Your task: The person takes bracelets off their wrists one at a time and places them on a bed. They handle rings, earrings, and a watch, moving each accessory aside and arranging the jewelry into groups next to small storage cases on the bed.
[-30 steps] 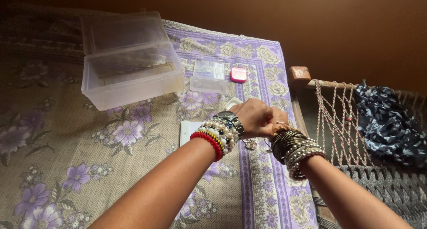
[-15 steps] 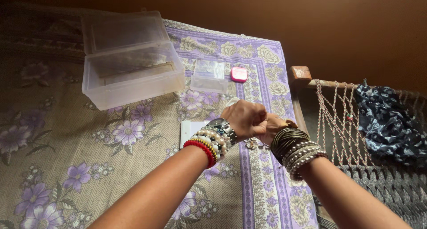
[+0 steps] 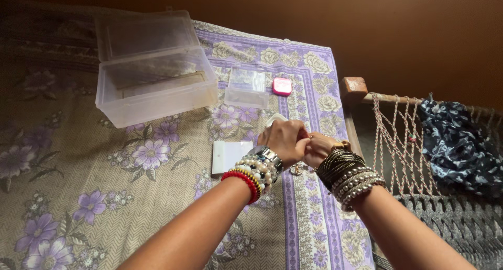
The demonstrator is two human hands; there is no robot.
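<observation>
Both hands meet just right of the frame's centre, above a floral sheet (image 3: 157,196). The left hand (image 3: 285,139) is curled into a loose fist, fingers folded inward, and touches the right hand (image 3: 317,149), which is also closed, its fingertips pinched against the left; whatever they grip between them is too small and hidden to tell. The left wrist carries a watch (image 3: 267,155) and a stack of bead bracelets (image 3: 246,174), red nearest the forearm; the right wrist carries a thick stack of metal bangles (image 3: 347,174). A small silvery trinket (image 3: 296,169) lies on the sheet just below the joined hands, between the two wrists, apart from the fingers. A white card (image 3: 228,155) lies flat just left of the left wrist. In the upper left stands a big clear box (image 3: 157,89) with its lid (image 3: 146,34) thrown back. A small clear box (image 3: 246,87) sits above the hands, with a pink case (image 3: 282,86) just beside it on the right. At right, a rope cot (image 3: 403,139) holds a dark blue cloth (image 3: 458,144).
</observation>
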